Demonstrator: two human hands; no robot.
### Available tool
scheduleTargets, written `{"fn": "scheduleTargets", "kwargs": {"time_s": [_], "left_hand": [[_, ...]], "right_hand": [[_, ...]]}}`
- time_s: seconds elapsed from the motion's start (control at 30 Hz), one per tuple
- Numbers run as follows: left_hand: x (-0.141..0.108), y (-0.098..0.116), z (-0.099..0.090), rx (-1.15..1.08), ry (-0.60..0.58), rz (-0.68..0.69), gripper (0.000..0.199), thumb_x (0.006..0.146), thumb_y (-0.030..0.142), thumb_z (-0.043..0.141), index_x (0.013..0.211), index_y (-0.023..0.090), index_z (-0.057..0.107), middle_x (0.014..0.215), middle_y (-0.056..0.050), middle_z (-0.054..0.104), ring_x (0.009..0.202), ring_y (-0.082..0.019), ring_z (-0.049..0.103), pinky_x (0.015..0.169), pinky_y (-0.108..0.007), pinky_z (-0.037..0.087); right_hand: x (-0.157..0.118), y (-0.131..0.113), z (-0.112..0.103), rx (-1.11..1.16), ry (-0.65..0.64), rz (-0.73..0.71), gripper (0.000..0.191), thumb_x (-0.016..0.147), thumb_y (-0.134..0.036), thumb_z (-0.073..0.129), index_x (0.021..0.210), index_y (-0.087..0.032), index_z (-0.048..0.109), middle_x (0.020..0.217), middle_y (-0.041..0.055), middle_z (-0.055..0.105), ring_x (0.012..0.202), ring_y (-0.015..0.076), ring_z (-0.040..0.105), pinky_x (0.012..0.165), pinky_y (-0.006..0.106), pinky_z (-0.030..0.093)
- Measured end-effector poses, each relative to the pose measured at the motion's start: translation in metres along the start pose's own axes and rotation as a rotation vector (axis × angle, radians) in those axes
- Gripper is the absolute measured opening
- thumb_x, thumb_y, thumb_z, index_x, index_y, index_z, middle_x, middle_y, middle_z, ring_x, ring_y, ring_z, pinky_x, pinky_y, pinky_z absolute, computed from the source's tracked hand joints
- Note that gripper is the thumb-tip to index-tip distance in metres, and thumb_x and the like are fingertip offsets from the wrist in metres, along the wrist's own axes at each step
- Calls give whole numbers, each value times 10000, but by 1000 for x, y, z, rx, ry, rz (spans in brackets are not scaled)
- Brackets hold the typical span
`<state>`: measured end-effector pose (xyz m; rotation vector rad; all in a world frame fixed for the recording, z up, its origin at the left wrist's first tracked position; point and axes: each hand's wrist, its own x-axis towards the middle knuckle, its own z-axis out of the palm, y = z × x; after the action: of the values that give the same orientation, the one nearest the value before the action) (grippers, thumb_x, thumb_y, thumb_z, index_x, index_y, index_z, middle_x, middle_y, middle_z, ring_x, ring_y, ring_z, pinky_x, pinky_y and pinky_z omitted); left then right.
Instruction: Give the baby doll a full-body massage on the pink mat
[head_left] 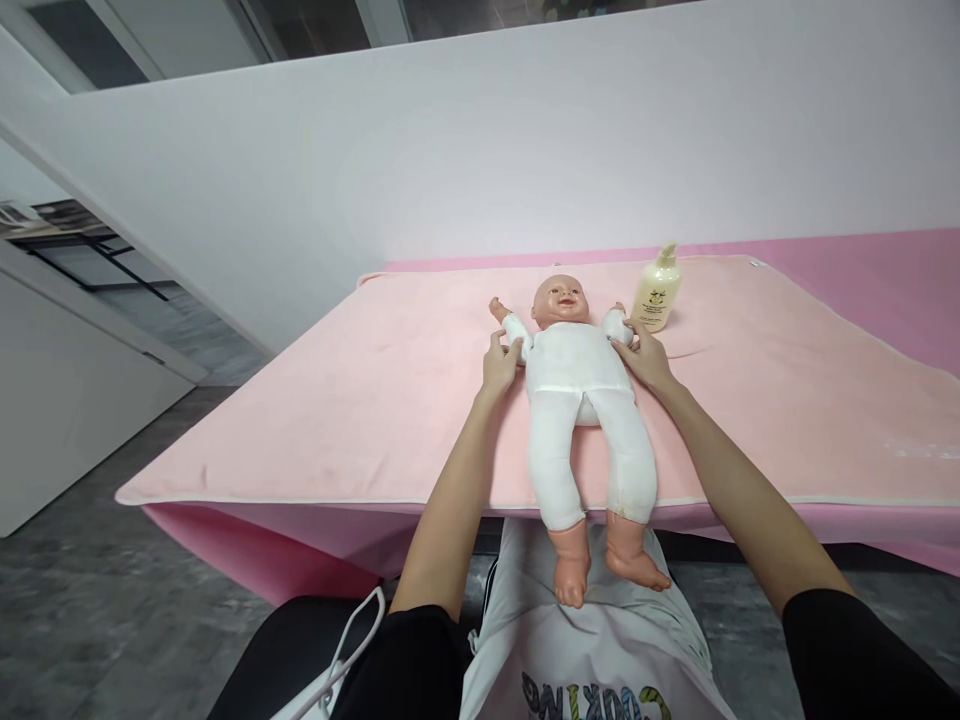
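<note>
A baby doll (574,360) with a white cloth body lies on its back on the peach blanket (360,400), its head toward the wall. Its plastic feet hang past the table's front edge above my lap. My left hand (501,362) is closed around the doll's arm at the left of the view, thumb against the white sleeve. On the other side, my right hand (643,355) grips the doll's other arm between thumb and fingers. Just beyond that hand stands a cream pump bottle (657,292), upright, its printed label facing me.
A pink cloth (862,275) covers the table under the blanket and hangs down in front. Behind the table rises a white wall (480,150). A white cable (352,640) lies by my left arm. Below is a grey floor (135,590).
</note>
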<state>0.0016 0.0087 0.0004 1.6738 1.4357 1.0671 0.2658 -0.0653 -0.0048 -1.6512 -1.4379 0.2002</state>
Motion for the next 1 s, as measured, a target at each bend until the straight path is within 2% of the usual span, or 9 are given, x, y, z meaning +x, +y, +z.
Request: {"fn": "scheduleTargets", "kwargs": {"time_s": [0.17, 0.27, 0.37, 0.47, 0.53, 0.6, 0.73, 0.83, 1.0], "left_hand": [[-10, 12, -3, 62, -61, 66, 485, 894, 479, 361, 1232, 182, 540, 1023, -97, 682, 905, -237, 628, 821, -347, 455], [-12, 15, -4, 51, -113, 119, 526, 854, 552, 425, 1234, 212, 554, 1080, -86, 675, 966, -265, 609, 843, -359, 438], [-10, 14, -3, 80, -121, 149, 509, 820, 523, 499, 1212, 207, 570, 1035, -96, 664, 963, -289, 593, 834, -375, 431], [-7, 11, -1, 218, -82, 136, 426, 848, 460, 442, 1125, 189, 620, 902, -110, 609, 951, -306, 572, 836, -400, 422], [-7, 11, 0, 316, -54, 140, 413, 859, 428, 408, 1114, 187, 626, 906, -120, 562, 981, -316, 551, 855, -413, 412], [-8, 13, 2, 360, -36, 176, 436, 860, 395, 407, 1205, 185, 574, 970, -130, 539, 1004, -315, 536, 870, -416, 406], [-12, 17, 3, 341, -1, 253, 529, 857, 309, 412, 1366, 165, 419, 1070, -149, 551, 1026, -308, 527, 887, -407, 397], [-14, 17, 3, 268, -6, 262, 522, 856, 315, 432, 1359, 176, 424, 1086, -139, 601, 1022, -301, 542, 880, -389, 400], [-12, 15, 1, 141, -23, 192, 489, 833, 349, 496, 1298, 197, 489, 1101, -109, 649, 1014, -296, 570, 855, -370, 414]], "right_hand": [[2, 2, 3, -17, -22, -121, 454, 813, -377, 492, 1229, -205, 557, 1153, 96, 621, 866, 224, 590, 784, 392, 486], [3, 4, 5, -7, -28, -137, 431, 830, -351, 467, 1220, -202, 573, 1179, 98, 613, 958, 234, 585, 845, 407, 482], [4, 4, 7, 30, -40, -140, 416, 839, -315, 443, 1212, -193, 582, 1209, 96, 608, 1046, 232, 573, 919, 411, 462], [4, 3, 8, 53, -51, -133, 418, 837, -276, 428, 1218, -194, 579, 1259, 79, 591, 1125, 224, 550, 978, 412, 436], [4, 3, 9, 56, -54, -126, 422, 834, -258, 422, 1219, -192, 578, 1276, 72, 583, 1154, 221, 538, 1007, 415, 418], [5, 3, 9, 57, -56, -117, 424, 827, -241, 420, 1215, -186, 583, 1275, 73, 584, 1159, 220, 538, 1025, 417, 405], [6, 4, 10, 54, -60, -99, 448, 799, -195, 412, 1210, -176, 589, 1260, 74, 595, 1154, 220, 544, 1029, 421, 403], [7, 5, 10, 46, -65, -93, 475, 776, -162, 402, 1214, -146, 586, 1252, 92, 598, 1148, 221, 547, 1032, 423, 397], [8, 6, 10, 44, -75, -105, 473, 774, -163, 406, 1212, -155, 586, 1257, 88, 595, 1153, 222, 543, 1039, 424, 389]]}}
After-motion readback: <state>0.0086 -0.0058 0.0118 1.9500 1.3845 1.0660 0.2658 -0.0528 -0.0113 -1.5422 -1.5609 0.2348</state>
